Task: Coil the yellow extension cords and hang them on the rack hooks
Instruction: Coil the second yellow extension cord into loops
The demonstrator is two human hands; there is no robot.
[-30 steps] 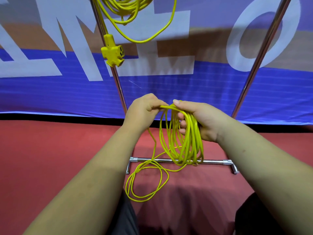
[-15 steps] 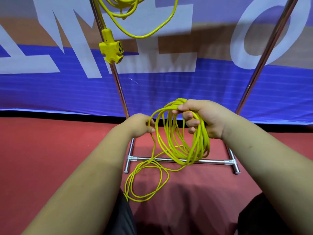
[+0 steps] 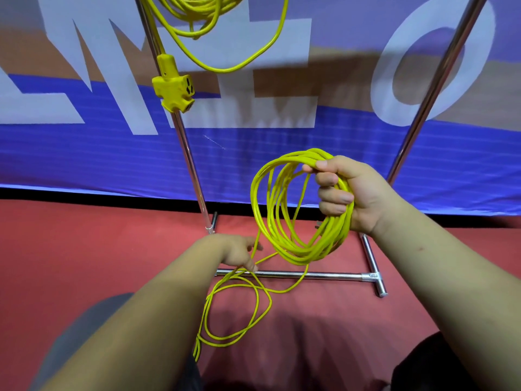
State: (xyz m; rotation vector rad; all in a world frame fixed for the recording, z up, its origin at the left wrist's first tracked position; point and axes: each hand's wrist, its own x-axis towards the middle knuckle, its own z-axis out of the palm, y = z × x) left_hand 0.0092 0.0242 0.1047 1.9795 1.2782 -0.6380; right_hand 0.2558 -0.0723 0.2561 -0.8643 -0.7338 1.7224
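the step in hand is coiling the second cord. the right hand (image 3: 363, 198) has its grip closed round the coil (image 3: 307, 255). many yellow loops are gathered through the fist and hang free in the air, in front of the rack (image 3: 433, 88) and between its two uprights.

the left hand (image 3: 239, 253) is low, just above the base bar (image 3: 304, 275), at the strand running from the coil down to the floor (image 3: 84, 263). its fingers touch that strand, but blur hides whether the grip is closed on it, so i cannot tell.

the loose cord (image 3: 225, 343) lies in a few slack loops on the floor, on the near side of the base bar, reaching toward the person's legs. its end is not visible. one hung cord (image 3: 203, 15) is already up at the top of the rack, its outlet block (image 3: 173, 90) dangling beside the left upright (image 3: 186, 153). the hook itself is out of frame. a blue banner (image 3: 84, 159) stands along the far edge of the floor.

by my judgement most of this cord is gathered and only the floor slack is left. the next move calls for the left hand to take a firm hold of the strand, lift a loop's worth and lay it into the right fist to match the other loops. the strand crosses the base bar, so it needs lifting clear rather than dragging, or it may catch. after that the coil has to go up to a hook above the view.
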